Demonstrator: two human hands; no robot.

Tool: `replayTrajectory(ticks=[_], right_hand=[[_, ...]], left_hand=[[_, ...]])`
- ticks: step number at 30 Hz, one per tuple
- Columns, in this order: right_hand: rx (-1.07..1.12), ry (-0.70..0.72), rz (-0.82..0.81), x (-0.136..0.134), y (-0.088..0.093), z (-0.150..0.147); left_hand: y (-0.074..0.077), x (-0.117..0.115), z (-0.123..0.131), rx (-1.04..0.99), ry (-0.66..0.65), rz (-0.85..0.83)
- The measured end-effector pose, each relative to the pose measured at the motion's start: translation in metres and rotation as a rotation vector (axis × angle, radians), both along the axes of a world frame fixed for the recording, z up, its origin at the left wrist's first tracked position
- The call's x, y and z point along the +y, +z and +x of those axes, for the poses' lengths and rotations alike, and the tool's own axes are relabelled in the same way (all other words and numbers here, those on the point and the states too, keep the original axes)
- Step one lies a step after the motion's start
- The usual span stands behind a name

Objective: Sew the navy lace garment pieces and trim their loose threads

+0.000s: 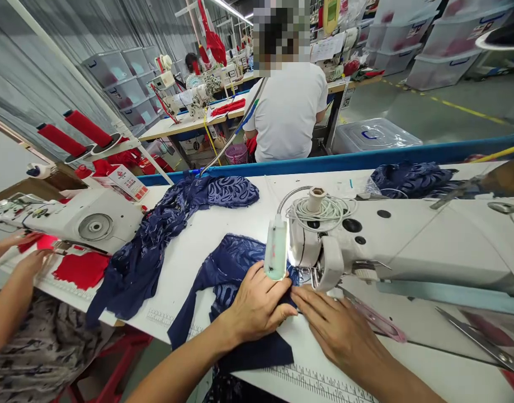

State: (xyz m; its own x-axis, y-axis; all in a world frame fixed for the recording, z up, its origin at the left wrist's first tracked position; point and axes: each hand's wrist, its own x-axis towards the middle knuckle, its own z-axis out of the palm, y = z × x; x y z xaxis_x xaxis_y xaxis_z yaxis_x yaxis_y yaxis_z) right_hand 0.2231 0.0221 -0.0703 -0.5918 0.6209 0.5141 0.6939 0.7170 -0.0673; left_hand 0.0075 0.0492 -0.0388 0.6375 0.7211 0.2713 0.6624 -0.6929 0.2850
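Navy lace fabric (235,257) lies under the needle area of a white sewing machine (408,235), its plain edges spread over the table's front. On the fabric, just left of the presser foot, my left hand (260,302) has its fingers bent and closed on the cloth, thumb pointing right. My right hand (336,319) lies flat with fingers stretched out, its fingertips touching the fabric's edge in front of the foot. A small lamp with a pale green cover (277,252) hangs over my left fingertips and hides part of the seam.
More navy lace pieces (168,224) are heaped on the left. Scissors (479,336) and pink-handled tweezers (382,322) lie at right. A co-worker's hands (34,263) work red cloth (83,268) at the neighbouring machine. Ahead, a person in a white shirt (288,112) sits beyond the blue table edge.
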Motion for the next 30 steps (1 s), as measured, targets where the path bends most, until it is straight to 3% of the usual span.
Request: replayTrajectory(ticks=[12, 15, 30], right_hand=[[0.118, 0.009, -0.035, -0.004, 0.009, -0.001], [0.089, 0.009, -0.039, -0.007, 0.008, 0.001], [0.007, -0.004, -0.128, -0.008, 0.008, 0.004]], left_hand=[[-0.006, 0.005, 0.003, 0.140, -0.039, 0.079], [-0.010, 0.007, 0.001, 0.133, -0.101, 0.101], [-0.005, 0.012, -0.004, 0.156, -0.122, 0.085]])
